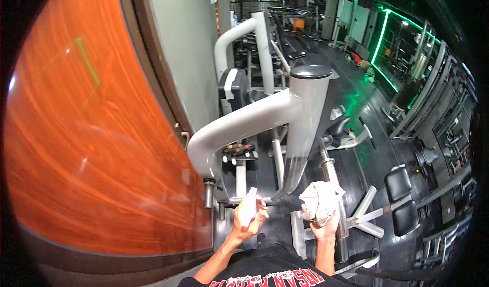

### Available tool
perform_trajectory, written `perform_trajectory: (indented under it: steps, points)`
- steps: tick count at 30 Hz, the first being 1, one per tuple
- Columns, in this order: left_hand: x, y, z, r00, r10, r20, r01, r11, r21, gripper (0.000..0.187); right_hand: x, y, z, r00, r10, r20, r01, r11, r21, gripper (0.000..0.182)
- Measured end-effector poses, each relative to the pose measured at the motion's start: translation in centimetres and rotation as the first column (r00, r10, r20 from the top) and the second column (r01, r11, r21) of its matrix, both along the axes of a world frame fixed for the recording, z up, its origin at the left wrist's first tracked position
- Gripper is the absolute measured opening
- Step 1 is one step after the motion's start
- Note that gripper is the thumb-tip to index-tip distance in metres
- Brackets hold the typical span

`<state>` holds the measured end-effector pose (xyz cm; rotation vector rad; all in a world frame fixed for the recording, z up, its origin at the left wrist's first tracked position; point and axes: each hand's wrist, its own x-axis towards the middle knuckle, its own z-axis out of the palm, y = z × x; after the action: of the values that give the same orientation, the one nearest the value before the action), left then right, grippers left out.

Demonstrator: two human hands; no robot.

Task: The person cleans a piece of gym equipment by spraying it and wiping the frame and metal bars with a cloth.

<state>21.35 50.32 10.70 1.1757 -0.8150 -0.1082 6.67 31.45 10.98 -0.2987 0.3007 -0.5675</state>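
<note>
My left hand (259, 214) is closed around a slim pale pink object (249, 208), so bright that I cannot make out its kind. In my right hand (326, 229) is a crumpled off-white cloth (322, 199), bunched above the palm with the fingers partly hidden by it. Both hands are low in the view, in front of my body. Just beyond them rises the thick grey frame (244, 121) of a gym machine with a black-capped post (310, 72). Neither hand visibly touches that frame.
A glossy orange wood-grain panel (102, 149) curves along the left, beside a grey wall (186, 47). To the right of my right hand stands a bench with black pads (398, 182). More machines and green light strips (381, 34) are farther back.
</note>
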Motion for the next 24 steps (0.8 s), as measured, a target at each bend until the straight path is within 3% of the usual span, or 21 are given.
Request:
perform_trajectory:
  steps: [2,6,8,12,16,24]
  points:
    - [0.2,-1.6,1.1,1.000,-0.018,-0.017,0.017,1.000,-0.024,0.042,-0.2,-0.6,0.0,1.000,0.008,0.023,-0.006,0.998,-0.061,0.059]
    - [1.1,-4.7,2.9,0.996,0.027,0.082,-0.036,0.993,0.114,0.034,-0.6,-2.1,-0.2,1.000,-0.011,0.011,0.012,0.993,-0.119,0.058]
    - [1.3,-6.0,4.6,0.967,0.054,0.250,-0.094,0.984,0.153,0.029,-0.9,-3.3,-0.7,1.000,-0.010,0.022,0.012,0.996,-0.090,0.058]
    - [1.4,-8.3,5.8,0.993,-0.005,0.118,-0.018,0.981,0.191,0.024,-1.0,-4.1,-0.9,0.998,-0.063,0.026,0.065,0.995,-0.081,0.057]
    - [1.3,-10.0,4.7,0.981,0.052,0.188,-0.086,0.980,0.180,0.020,-1.0,-5.2,-1.5,1.000,-0.001,0.028,0.005,0.990,-0.141,0.054]
    - [0.8,-10.3,3.0,0.987,0.087,0.137,-0.113,0.973,0.200,0.012,-0.3,-5.3,-0.8,0.999,-0.030,-0.022,0.027,0.992,-0.120,0.053]
